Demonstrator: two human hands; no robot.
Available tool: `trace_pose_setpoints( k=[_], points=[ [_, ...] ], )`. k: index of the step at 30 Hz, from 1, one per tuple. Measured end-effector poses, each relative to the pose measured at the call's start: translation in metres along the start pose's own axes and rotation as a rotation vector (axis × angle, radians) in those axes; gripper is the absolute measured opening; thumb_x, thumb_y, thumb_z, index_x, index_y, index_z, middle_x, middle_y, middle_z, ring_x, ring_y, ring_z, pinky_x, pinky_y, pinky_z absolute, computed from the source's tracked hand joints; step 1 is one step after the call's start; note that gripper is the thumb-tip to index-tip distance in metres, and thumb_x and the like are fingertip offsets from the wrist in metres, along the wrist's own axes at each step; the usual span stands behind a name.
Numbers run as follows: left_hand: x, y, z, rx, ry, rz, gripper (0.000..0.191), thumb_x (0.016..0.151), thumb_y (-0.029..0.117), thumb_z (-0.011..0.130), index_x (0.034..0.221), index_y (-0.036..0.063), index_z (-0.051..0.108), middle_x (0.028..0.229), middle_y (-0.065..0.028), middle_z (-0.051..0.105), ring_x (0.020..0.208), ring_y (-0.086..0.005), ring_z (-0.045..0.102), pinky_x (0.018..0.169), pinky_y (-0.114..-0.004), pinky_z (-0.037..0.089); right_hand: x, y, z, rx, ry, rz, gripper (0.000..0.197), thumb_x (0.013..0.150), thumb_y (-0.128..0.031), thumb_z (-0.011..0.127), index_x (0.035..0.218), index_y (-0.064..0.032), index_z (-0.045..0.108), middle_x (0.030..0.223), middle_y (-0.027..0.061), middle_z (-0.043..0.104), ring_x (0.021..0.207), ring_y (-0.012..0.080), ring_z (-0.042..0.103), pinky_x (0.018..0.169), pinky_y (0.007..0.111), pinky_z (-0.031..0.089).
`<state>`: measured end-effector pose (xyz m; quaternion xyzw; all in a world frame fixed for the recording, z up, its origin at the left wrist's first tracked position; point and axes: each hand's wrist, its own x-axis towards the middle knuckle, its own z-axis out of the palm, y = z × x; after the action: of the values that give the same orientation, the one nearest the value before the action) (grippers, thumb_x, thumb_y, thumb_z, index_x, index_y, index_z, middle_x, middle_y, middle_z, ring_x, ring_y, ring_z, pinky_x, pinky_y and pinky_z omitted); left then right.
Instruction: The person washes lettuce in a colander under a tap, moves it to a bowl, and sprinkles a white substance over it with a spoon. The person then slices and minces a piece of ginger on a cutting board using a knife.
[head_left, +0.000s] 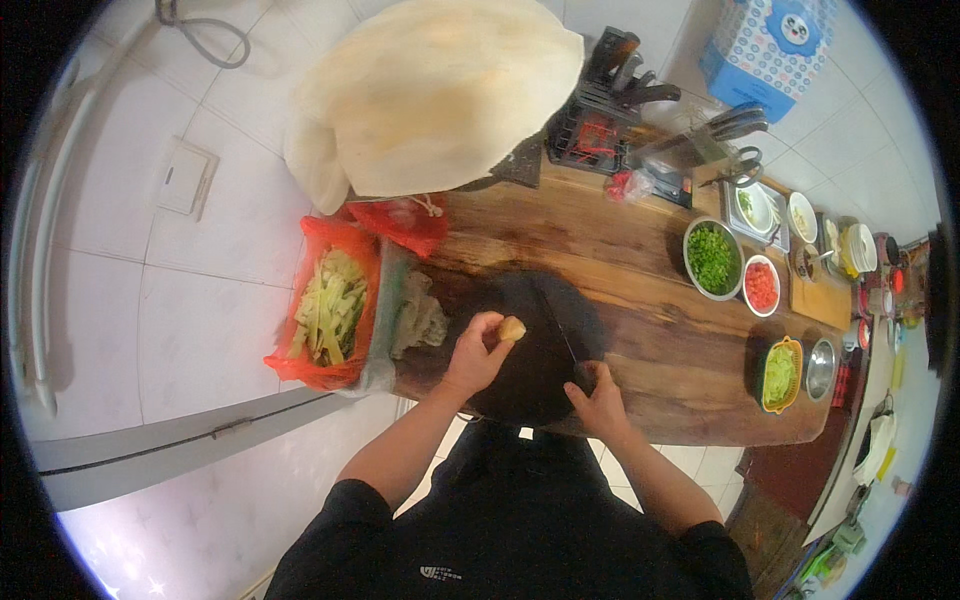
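Observation:
My left hand (478, 356) pinches a small yellowish-brown piece of food (512, 328), possibly ginger, between thumb and fingers. It is held above a round black cutting board (517, 390) near the front of the wooden table. My right hand (602, 403) grips the dark handle of a kitchen knife (564, 336). The thin edge of its blade slants away from me over the board's right side, apart from the food piece. Much of the blade blends into the dark board. A crumpled greyish cloth (421, 315) lies to the left of the board.
Left stands a red plastic bag (375, 262) of vegetable trimmings (330, 307). Right are bowls of chopped greens (711, 259) and diced red food (761, 285), plus a yellow basket (796, 375) of pale green pieces. Knife racks (592, 127) and a large cream cover (450, 97) stand behind.

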<state>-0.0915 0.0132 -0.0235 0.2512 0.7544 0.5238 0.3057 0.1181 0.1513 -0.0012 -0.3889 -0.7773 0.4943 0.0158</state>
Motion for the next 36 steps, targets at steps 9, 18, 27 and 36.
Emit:
trace_pose_setpoints(
  k=[9, 18, 27, 36],
  points=[
    [0.007, -0.007, 0.014, 0.628, -0.029, -0.197, 0.036, 0.088, 0.023, 0.064, 0.116, 0.0003, 0.058, 0.105, -0.0201, 0.063, 0.099, -0.0355, 0.063, 0.089, -0.039, 0.05, -0.011, -0.002, -0.011, 0.038, -0.288, -0.02, 0.045, 0.088, -0.02, 0.062, 0.125, 0.0038, 0.051, 0.094, 0.0294, 0.065, 0.087, 0.0409, 0.066, 0.076, 0.044, 0.052],
    [-0.007, -0.011, 0.005, 0.558, -0.056, 0.244, 0.04, 0.081, 0.006, 0.066, 0.12, 0.0032, 0.055, 0.124, -0.0194, 0.049, 0.115, -0.0384, 0.051, 0.093, -0.042, 0.048, -0.012, -0.01, -0.014, 0.07, -0.236, 0.097, 0.044, 0.09, -0.025, 0.062, 0.121, 0.0047, 0.054, 0.103, 0.0276, 0.065, 0.096, 0.0406, 0.065, 0.082, 0.043, 0.051],
    [0.022, -0.049, 0.011, 0.204, -0.143, -0.285, 0.039, 0.086, 0.01, 0.066, 0.123, 0.001, 0.056, 0.106, -0.0183, 0.063, 0.079, -0.028, 0.068, 0.073, -0.036, 0.055, -0.013, 0.0, -0.01, 0.097, -0.214, 0.034, 0.044, 0.09, -0.025, 0.062, 0.122, 0.0049, 0.054, 0.106, 0.0268, 0.065, 0.101, 0.04, 0.064, 0.086, 0.043, 0.05],
    [0.031, -0.004, -0.008, 0.846, -0.155, -0.383, 0.04, 0.094, 0.034, 0.051, 0.114, -0.0002, 0.061, 0.108, -0.0216, 0.063, 0.096, -0.0403, 0.062, 0.086, -0.045, 0.05, -0.007, -0.005, -0.012, 0.127, -0.266, 0.125, 0.045, 0.09, -0.025, 0.062, 0.121, 0.0057, 0.054, 0.106, 0.0266, 0.065, 0.101, 0.0387, 0.064, 0.085, 0.041, 0.05]
  ],
)
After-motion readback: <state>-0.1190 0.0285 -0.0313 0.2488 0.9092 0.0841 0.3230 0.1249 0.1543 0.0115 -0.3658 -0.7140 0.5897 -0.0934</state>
